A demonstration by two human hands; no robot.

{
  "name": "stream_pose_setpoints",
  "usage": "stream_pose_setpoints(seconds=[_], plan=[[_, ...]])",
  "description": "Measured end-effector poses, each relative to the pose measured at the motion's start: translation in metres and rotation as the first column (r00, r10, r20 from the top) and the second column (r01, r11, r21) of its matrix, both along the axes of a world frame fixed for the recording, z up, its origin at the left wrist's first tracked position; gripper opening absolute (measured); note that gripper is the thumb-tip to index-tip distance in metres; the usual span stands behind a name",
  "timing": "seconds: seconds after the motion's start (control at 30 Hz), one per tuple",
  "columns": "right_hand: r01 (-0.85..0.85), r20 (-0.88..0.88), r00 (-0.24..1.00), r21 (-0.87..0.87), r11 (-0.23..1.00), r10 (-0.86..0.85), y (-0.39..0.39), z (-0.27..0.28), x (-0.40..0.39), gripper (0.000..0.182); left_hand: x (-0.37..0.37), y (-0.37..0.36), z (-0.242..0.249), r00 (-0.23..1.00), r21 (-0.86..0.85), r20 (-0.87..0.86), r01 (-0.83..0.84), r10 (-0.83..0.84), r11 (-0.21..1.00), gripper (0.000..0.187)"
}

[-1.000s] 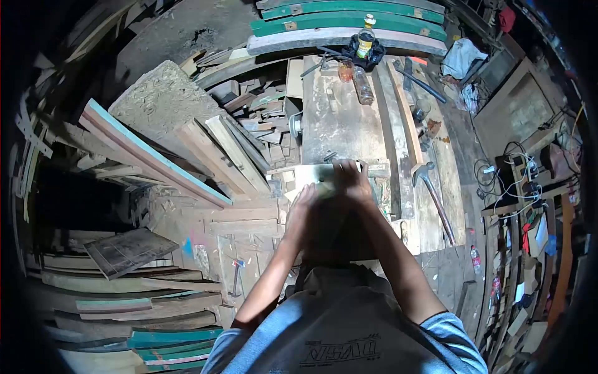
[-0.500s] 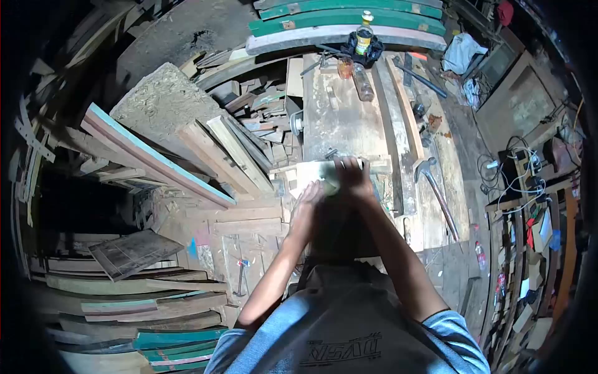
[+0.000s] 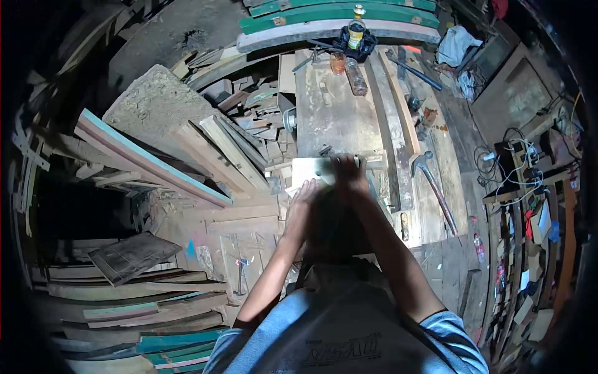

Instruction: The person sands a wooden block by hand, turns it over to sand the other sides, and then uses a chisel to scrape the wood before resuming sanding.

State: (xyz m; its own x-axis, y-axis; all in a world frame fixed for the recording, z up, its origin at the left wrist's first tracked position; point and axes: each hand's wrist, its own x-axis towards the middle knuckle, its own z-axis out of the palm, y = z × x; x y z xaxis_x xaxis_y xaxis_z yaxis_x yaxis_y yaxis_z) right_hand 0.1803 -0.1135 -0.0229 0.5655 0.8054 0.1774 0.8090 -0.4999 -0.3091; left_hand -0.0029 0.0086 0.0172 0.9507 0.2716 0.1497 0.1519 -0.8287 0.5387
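A pale, flat board [image 3: 307,167] lies brightly lit on the workbench in front of my body. My left hand [image 3: 303,201] rests on its near left part, fingers stretched out and flat. Over the board's right part is my right hand [image 3: 351,177], in shadow and smeared by motion. Whether its fingers hold anything is hidden. My arms' shadow covers the near part of the board. Just beyond it sits a small dark metal piece [image 3: 325,149]. To the right, a claw hammer [image 3: 438,194] lies on the bench planks.
A clear bottle [image 3: 355,78], an amber jar [image 3: 337,63] and a yellow-labelled bottle [image 3: 355,36] stand or lie at the bench's far end. Long timbers [image 3: 156,159] lean at left above offcuts. Tangled cables [image 3: 514,162] hang at right. A second hammer [image 3: 240,277] lies lower left.
The whole view has shifted slightly, so the bench appears a little up and left. My right hand stays over the board, still blurred; my left hand remains flat on it.
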Motion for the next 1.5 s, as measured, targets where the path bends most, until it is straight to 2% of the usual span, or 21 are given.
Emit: stream_pose_setpoints(seconds=[0.03,0.13,0.27,0.3,0.4,0.43,0.5,0.53,0.67,0.7,0.8,0.83,0.93,1.0,1.03,1.07,1.1,1.2,1.23,1.37,1.5], plan=[[-0.017,-0.019,1.000,0.014,1.000,0.017,-0.003,0.007,-0.001,0.137,-0.006,-0.005,0.009,0.999,-0.010,-0.038,-0.001,0.000,1.000,0.053],[0.015,-0.046,0.999,-0.069,0.997,-0.019,0.002,0.018,-0.003,0.139,0.020,0.015,-0.002,0.998,-0.046,0.057,-0.038,0.040,0.998,0.050],[0.019,-0.053,0.998,-0.178,0.984,-0.029,0.005,0.034,-0.005,0.143,0.065,0.042,0.019,0.995,-0.004,0.039,-0.088,0.088,0.996,0.044],[0.029,-0.040,0.999,-0.194,0.981,-0.037,0.002,0.034,-0.008,0.142,0.064,0.036,0.032,0.994,-0.020,-0.023,-0.109,0.108,0.994,0.044],[0.051,0.009,0.999,-0.224,0.973,-0.050,0.003,0.036,-0.008,0.136,0.034,0.021,-0.011,0.997,-0.077,0.028,-0.071,0.073,0.995,0.049],[0.039,-0.028,0.999,-0.159,0.986,-0.044,0.003,0.029,-0.007,0.141,0.015,0.019,-0.012,0.992,0.036,0.099,0.077,-0.081,0.996,0.057],[0.011,0.026,1.000,-0.130,0.991,-0.008,0.008,0.007,0.002,0.140,0.004,0.011,0.002,0.996,-0.023,0.057,0.069,-0.068,0.997,0.061],[0.011,-0.009,1.000,-0.167,0.986,-0.012,0.009,0.016,0.000,0.138,-0.003,0.007,0.007,0.998,-0.056,0.034,0.058,-0.056,0.997,0.062],[0.005,-0.006,1.000,-0.216,0.976,-0.006,0.006,0.041,-0.005,0.137,0.043,0.036,0.006,0.998,-0.016,0.004,-0.068,0.068,0.998,0.049],[-0.017,-0.017,1.000,-0.275,0.961,0.013,0.005,0.045,-0.003,0.128,0.054,0.042,0.012,0.990,0.012,0.122,-0.071,0.069,0.997,0.044],[-0.018,0.024,0.999,-0.147,0.989,0.021,-0.001,0.041,-0.004,0.134,0.061,0.036,0.023,0.997,0.044,0.039,-0.075,0.073,0.996,0.043],[0.017,0.060,0.998,-0.157,0.987,-0.008,0.002,0.030,-0.006,0.133,0.052,0.030,0.015,0.995,-0.095,0.076,-0.062,0.069,0.994,0.044],[0.051,0.135,0.990,-0.160,0.986,-0.029,0.015,-0.013,0.005,0.135,0.012,0.004,0.005,0.974,0.001,0.167,0.156,-0.154,0.988,0.044],[0.021,0.026,1.000,-0.151,0.988,-0.017,0.016,-0.027,0.009,0.128,0.009,0.008,0.016,0.981,-0.073,0.141,0.141,-0.130,0.987,0.041],[0.013,-0.014,1.000,-0.177,0.984,-0.015,0.006,0.021,-0.002,0.127,0.005,0.007,0.019,0.985,-0.115,0.125,0.129,-0.114,0.985,0.041],[0.003,-0.047,0.999,-0.199,0.980,-0.012,0.002,0.051,-0.007,0.126,0.014,0.011,0.017,0.990,-0.059,0.124,0.071,-0.064,0.996,0.040],[0.005,-0.009,1.000,-0.129,0.992,-0.006,0.003,0.034,-0.005,0.127,0.031,0.021,0.013,0.992,0.001,0.129,0.011,-0.011,1.000,0.040],[0.012,0.090,0.996,-0.176,0.984,0.004,0.005,0.028,-0.002,0.131,0.072,0.042,0.001,0.990,0.093,0.127,-0.072,0.059,0.993,0.038],[0.018,0.041,0.999,-0.176,0.984,-0.011,0.002,0.035,-0.005,0.131,0.074,0.043,-0.003,0.991,0.106,0.111,-0.086,0.074,0.991,0.038],[0.008,-0.024,1.000,-0.165,0.986,-0.012,0.003,0.044,-0.005,0.132,0.041,0.019,-0.010,0.995,-0.010,0.100,-0.027,0.028,1.000,0.045],[0.044,0.150,0.988,-0.109,0.993,-0.027,0.012,-0.016,0.002,0.136,0.005,0.005,-0.004,0.995,0.006,0.035,0.090,-0.090,0.996,0.050]])
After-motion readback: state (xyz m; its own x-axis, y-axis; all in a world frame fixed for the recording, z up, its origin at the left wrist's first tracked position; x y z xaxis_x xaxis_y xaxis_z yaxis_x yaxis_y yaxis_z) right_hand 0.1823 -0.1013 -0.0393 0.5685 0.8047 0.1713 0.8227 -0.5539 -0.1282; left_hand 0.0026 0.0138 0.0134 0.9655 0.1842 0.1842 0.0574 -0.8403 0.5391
